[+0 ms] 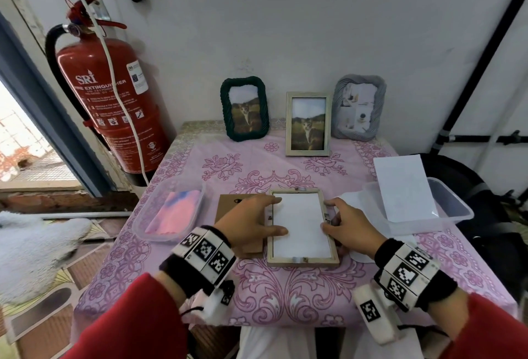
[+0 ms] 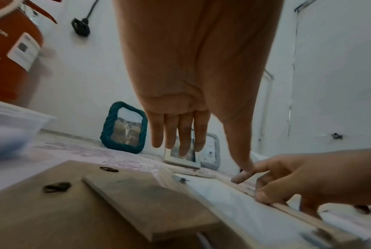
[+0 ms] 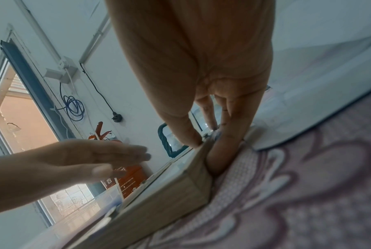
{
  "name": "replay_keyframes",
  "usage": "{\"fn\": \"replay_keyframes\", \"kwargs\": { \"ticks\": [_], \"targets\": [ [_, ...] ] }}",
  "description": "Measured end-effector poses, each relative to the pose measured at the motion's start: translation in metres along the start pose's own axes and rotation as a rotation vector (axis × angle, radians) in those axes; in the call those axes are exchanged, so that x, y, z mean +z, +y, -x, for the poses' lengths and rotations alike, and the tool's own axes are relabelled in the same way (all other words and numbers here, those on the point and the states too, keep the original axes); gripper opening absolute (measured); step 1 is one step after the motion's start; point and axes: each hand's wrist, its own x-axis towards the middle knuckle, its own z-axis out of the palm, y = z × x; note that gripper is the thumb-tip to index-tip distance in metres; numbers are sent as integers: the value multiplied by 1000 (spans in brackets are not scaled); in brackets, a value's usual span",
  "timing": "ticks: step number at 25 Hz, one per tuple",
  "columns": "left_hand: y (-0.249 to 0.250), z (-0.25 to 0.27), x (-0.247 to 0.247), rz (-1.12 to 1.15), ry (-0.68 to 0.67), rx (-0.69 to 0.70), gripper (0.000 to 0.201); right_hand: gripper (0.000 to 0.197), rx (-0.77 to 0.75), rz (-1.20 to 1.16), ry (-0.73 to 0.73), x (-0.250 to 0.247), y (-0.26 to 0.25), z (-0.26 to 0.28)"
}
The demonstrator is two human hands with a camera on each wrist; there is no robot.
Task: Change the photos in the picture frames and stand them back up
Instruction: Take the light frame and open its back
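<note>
A light wooden frame [image 1: 303, 260] lies face down on the pink tablecloth, with a white photo back [image 1: 300, 233] set inside it. My left hand [image 1: 278, 215] is over its left edge with straight fingers, the thumb reaching onto the white sheet. Under that hand lies the brown backing board [image 1: 228, 207], stand side up [image 2: 52, 210]. My right hand [image 1: 325, 214] pinches the frame's right rail [image 3: 180, 193], thumb on top and fingers [image 3: 219, 156] down the outer side. At the back stand a green frame [image 1: 245, 109], a wooden frame [image 1: 308, 124] and a grey frame [image 1: 358, 107].
A clear tub [image 1: 143, 227] with pink and blue prints sits at the left. Another tub [image 1: 454, 207] at the right holds a white sheet [image 1: 403, 187]. A red fire extinguisher [image 1: 111, 101] hangs on the wall by the table's left corner. A dark bag lies right of the table.
</note>
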Motion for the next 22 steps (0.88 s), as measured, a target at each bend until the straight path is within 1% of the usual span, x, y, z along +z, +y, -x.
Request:
{"fn": "replay_keyframes", "kwargs": {
  "ticks": [2, 5, 7, 10, 12, 15, 16, 17, 18, 20, 22],
  "targets": [
    [-2, -16, 1, -72, -102, -12, 88, 51, -8, 3, -1, 1, 1, 0],
    [-6, -34, 3, -322, -284, -25, 111, 50, -24, 7, 0, 1, 4, -1],
    [-7, -39, 4, -426, -335, -14, 118, 50, -30, 4, -4, 1, 6, -2],
    [-8, -40, 6, -498, -349, 26, 124, 50, -45, 18, 8, 3, 8, -2],
    [-7, -39, 7, -520, -328, 61, 125, 51, -65, 47, 16, 5, 9, -2],
    [-5, -39, 9, -466, -292, 95, 121, 52, -80, 61, 21, 7, 11, -2],
    [-5, -39, 9, -441, -295, 93, 123, 53, -79, 54, 25, 7, 12, -2],
    [-4, -39, 8, -422, -304, 84, 129, 53, -78, 44, 29, 7, 13, -3],
    [-4, -39, 8, -407, -313, 79, 139, 53, -79, 35, 31, 8, 14, -3],
    [-5, -39, 10, -421, -320, 101, 163, 53, -79, 29, 33, 8, 16, -4],
    [-7, -40, 11, -425, -303, 112, 172, 53, -76, 24, 32, 8, 16, -5]
  ]
}}
